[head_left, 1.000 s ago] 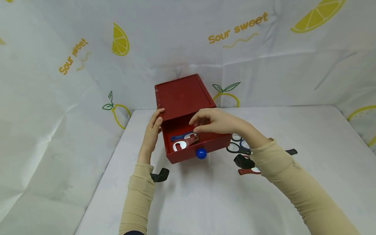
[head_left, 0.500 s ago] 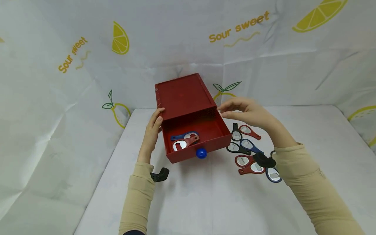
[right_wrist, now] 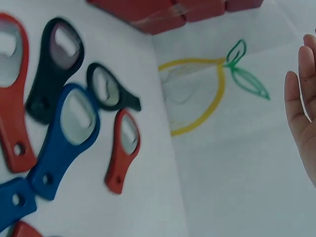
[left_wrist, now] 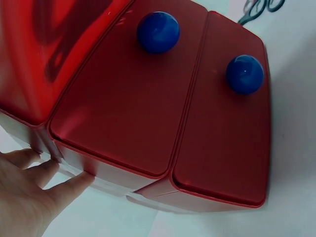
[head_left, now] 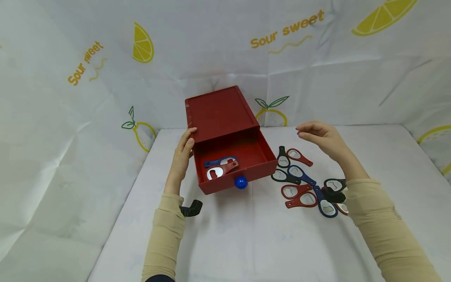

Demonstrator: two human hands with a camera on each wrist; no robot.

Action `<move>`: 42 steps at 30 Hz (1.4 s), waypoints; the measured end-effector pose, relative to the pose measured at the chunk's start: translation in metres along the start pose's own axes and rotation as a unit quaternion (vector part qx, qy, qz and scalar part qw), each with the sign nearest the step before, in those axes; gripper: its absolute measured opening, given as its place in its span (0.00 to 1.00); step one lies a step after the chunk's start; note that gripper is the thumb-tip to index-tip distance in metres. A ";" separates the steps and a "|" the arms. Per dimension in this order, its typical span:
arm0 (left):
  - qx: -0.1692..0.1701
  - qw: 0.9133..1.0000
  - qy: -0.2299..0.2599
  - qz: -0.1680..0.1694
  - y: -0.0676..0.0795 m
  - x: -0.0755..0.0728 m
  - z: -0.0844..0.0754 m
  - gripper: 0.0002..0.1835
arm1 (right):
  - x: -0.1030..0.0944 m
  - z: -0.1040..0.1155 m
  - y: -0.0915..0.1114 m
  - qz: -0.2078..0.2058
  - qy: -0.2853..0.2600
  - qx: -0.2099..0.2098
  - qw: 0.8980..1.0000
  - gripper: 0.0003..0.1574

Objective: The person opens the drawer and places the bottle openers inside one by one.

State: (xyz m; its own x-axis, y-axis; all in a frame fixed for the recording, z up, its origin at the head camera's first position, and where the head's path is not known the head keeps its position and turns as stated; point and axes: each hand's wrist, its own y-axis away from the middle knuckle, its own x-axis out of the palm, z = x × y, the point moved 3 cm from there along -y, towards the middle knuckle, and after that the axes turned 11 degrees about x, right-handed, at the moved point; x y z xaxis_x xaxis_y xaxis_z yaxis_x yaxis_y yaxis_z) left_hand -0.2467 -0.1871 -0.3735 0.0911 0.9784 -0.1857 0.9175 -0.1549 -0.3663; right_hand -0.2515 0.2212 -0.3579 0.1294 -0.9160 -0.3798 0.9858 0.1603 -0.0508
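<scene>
A dark red drawer cabinet (head_left: pixel 222 113) stands toward the back, its top drawer (head_left: pixel 258 172) pulled out by a blue knob (head_left: pixel 241 182). Inside that drawer lie a blue bottle opener (head_left: pixel 213 163) and a red bottle opener (head_left: pixel 215 172), overlapping. My left hand (head_left: pixel 181 162) rests against the cabinet's left side; in the left wrist view the fingertips (left_wrist: pixel 87 177) touch the side wall. Raised over the table right of the cabinet, my right hand (head_left: pixel 325 141) holds nothing, fingers loosely bent. Several bottle openers, such as a blue one (head_left: pixel 301 174), lie on the table below it.
Two lower drawers with blue knobs, the middle one (left_wrist: pixel 123 98) and the bottom one (left_wrist: pixel 222 133), are closed. Behind the white table (head_left: pixel 225 246) hangs a white lemon-printed sheet (head_left: pixel 211 47). Black wrist mounts (head_left: pixel 191 208) stick out from both sleeves.
My right hand has moved from over the open drawer out to the right, uncovering the bottle openers on the table. My left hand and the cabinet have stayed put.
</scene>
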 end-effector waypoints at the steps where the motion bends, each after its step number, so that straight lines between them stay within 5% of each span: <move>1: -0.001 1.000 0.000 0.000 0.000 0.000 -0.001 0.22 | -0.001 -0.005 0.000 -0.004 0.003 0.007 1.000 0.12; 11: -0.005 1.000 0.001 0.001 0.000 0.002 -0.006 0.22 | -0.010 -0.054 -0.002 -0.033 0.074 0.093 0.992 0.26; 23: 0.014 1.000 0.006 -0.009 0.001 0.001 -0.001 0.23 | -0.001 -0.096 0.000 0.014 0.173 0.142 0.975 0.29; 34: 0.003 1.000 -0.002 -0.007 0.002 0.001 -0.001 0.22 | 0.004 -0.115 -0.003 0.046 0.223 0.149 0.962 0.28; 42: -0.002 1.000 -0.008 0.001 0.008 0.006 -0.026 0.24 | 0.005 -0.121 -0.003 0.047 0.257 0.153 0.953 0.30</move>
State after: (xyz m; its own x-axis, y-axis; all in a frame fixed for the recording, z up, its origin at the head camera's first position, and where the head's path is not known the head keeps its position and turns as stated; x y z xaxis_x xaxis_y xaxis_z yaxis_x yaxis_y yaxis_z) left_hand -0.2292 -0.1785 -0.3540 0.0879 0.9757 -0.2006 0.9185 -0.1573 -0.3628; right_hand -0.2669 0.2610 -0.4716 0.2266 -0.5894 -0.7754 0.9677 0.0460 0.2478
